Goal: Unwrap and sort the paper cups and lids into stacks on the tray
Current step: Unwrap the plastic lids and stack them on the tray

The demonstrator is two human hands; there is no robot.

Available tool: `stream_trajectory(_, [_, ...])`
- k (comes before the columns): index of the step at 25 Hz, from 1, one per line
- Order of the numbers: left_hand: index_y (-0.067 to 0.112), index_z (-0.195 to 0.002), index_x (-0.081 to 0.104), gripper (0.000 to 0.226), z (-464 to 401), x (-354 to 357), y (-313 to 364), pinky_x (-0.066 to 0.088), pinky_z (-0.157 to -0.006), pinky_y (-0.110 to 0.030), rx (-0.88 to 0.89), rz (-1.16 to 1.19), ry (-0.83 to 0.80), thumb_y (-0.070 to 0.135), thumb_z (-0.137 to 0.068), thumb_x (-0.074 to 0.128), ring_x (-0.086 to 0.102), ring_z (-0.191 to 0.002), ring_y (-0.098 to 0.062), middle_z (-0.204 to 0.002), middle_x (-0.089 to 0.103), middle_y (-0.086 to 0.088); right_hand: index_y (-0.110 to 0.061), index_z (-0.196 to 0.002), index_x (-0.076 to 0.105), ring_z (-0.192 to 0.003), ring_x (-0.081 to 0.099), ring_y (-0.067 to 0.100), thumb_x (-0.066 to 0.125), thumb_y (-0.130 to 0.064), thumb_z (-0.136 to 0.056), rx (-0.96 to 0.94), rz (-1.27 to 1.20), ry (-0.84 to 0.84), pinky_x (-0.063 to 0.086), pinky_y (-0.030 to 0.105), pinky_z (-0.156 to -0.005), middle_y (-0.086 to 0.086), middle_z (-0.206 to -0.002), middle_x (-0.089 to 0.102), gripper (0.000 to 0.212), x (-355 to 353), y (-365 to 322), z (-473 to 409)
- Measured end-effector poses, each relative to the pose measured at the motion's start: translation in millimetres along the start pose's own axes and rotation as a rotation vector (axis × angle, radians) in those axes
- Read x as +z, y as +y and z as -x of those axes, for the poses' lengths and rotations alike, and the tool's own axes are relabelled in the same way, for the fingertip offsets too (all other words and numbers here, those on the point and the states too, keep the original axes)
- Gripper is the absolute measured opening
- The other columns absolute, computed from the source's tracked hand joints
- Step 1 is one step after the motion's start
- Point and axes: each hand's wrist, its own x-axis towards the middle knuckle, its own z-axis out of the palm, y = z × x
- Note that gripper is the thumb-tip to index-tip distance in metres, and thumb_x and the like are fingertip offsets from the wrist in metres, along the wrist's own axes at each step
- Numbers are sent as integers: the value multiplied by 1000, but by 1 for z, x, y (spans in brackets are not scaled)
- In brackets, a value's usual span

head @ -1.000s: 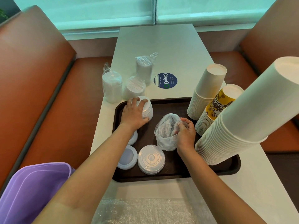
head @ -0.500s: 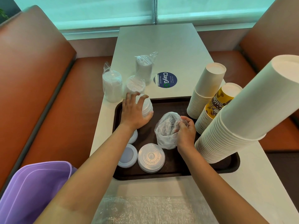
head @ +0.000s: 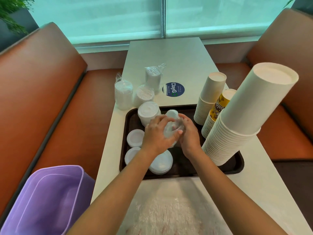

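1. Left hand [head: 156,134]: a second ago it rested on the tall lid stack [head: 148,113] at the tray's far left; it has now left that stack and closed its fingers round the left side of the plastic-wrapped bundle [head: 172,126].
2. Right hand [head: 188,133]: grips the same bundle from the right, as before. Both hands are now clamped on it, held just above the middle of the tray [head: 237,165].
3. Meaning, as judged: with two hands on the wrap, the peeling of this bundle can begin; its contents are blurred.
4. Sorted lids on tray: the tall stack far left, two small lid piles [head: 135,137] on the near left, one wide flat pile [head: 161,164] nearest, partly under the left forearm.
5. Cups: three leaning stacks [head: 240,119] along the tray's right side.
6. Still wrapped: three lid packs [head: 123,94] on the table [head: 177,56] beyond the tray's far left corner.
7. Purple bin [head: 45,199], near left, beside the table.
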Motion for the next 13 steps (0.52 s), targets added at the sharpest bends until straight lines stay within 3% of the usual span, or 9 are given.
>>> stream_trajectory(3, [20, -119, 56, 38, 12, -4, 19, 45, -83, -25, -230, 210, -85, 32, -85, 67, 56, -98, -10, -109, 61, 3, -30, -109, 62, -107, 62, 24, 32, -27, -103, 18, 30, -155, 52, 39, -89, 8, -120, 62, 31, -3, -2, 16])
stream_trajectory(6, [16, -95, 58, 5, 18, -18, 25, 46, -76, -26, -417, 351, 35, 20, -94, 56, 60, -94, -19, -91, 62, 0, -23, -112, 55, -86, 59, 14, 45, -16, -99, -90, 130, -33, 51, 25, -71, 5, -108, 60, 18, -4, -9, 36])
stream_trajectory(8, [20, -91, 57, 9, 26, -29, 35, 50, -78, -28, -538, 590, 107, 19, -97, 50, 61, -94, -19, -90, 62, 3, -21, -114, 51, -84, 54, 12, 56, -26, -94, -55, 284, 18, 43, 23, -63, 3, -106, 58, 21, -11, -15, 48])
stream_trajectory(10, [19, -102, 60, 13, 35, -36, 43, 52, -84, -31, -578, 729, 111, 19, -98, 48, 61, -98, -18, -98, 64, 2, -21, -109, 54, -84, 56, 14, 59, -36, -91, 112, 426, -98, 42, 26, -62, 0, -103, 60, 25, -17, -20, 63])
stream_trajectory(13, [5, -117, 59, 26, 54, -38, 54, 50, -93, -41, -587, 803, 92, 17, -100, 43, 61, -103, -26, -111, 65, -11, -16, -88, 59, -71, 60, 14, 58, -17, -93, 151, 365, -182, 50, 29, -57, 3, -86, 62, 5, -20, -22, 83])
